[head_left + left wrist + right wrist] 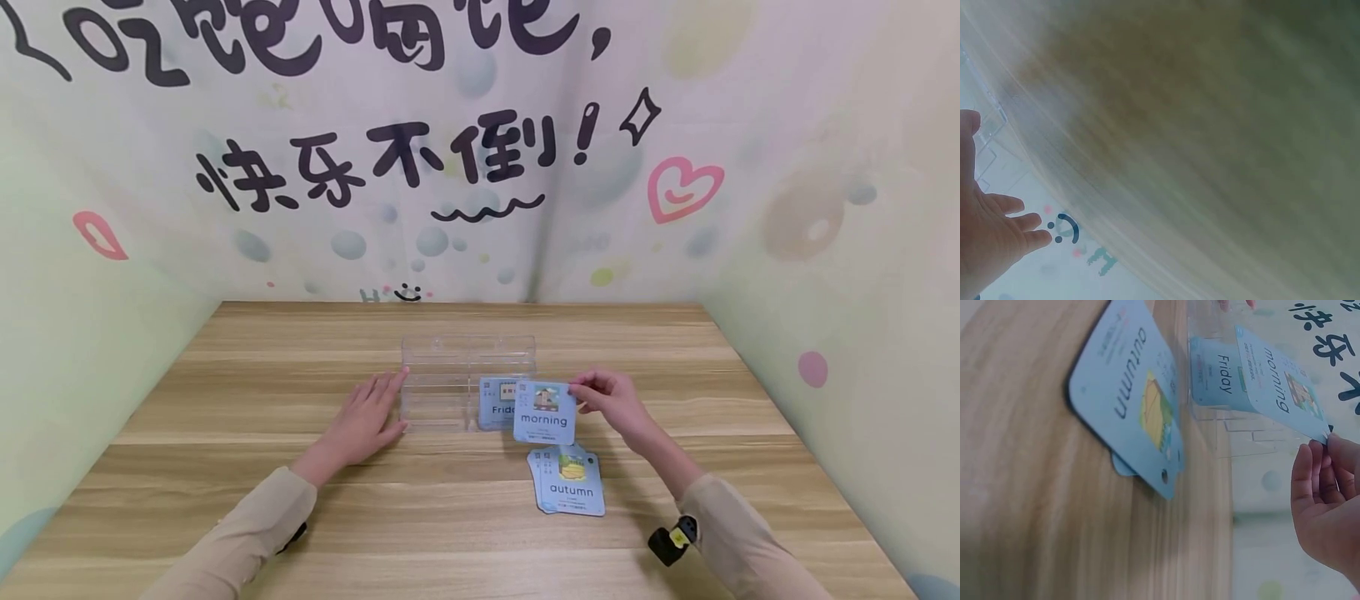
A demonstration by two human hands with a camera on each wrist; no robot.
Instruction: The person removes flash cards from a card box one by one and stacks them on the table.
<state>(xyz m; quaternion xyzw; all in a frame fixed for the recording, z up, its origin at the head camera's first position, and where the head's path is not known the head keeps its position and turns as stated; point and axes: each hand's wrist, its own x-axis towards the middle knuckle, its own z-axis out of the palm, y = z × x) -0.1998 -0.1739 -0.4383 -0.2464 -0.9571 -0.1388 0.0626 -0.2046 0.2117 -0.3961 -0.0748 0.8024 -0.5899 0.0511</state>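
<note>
My right hand (611, 402) pinches the upper right edge of a blue "morning" flashcard (544, 423), raised in front of a clear plastic card holder (435, 404). Behind it, partly covered, a "Friday" flashcard (495, 417) sits in the holder's lower right compartment; the right wrist view shows both the Friday card (1213, 375) and the morning card (1279, 387). My left hand (367, 421) rests at the holder's left side, fingers extended, fingertips right at its edge. In the left wrist view the left hand (991, 231) has its fingers spread.
A small stack of blue flashcards with an "autumn" card (572, 492) on top lies on the wooden table (420, 533), in front of the holder and to the right. A printed cloth backdrop (465, 250) rises behind the table's far edge.
</note>
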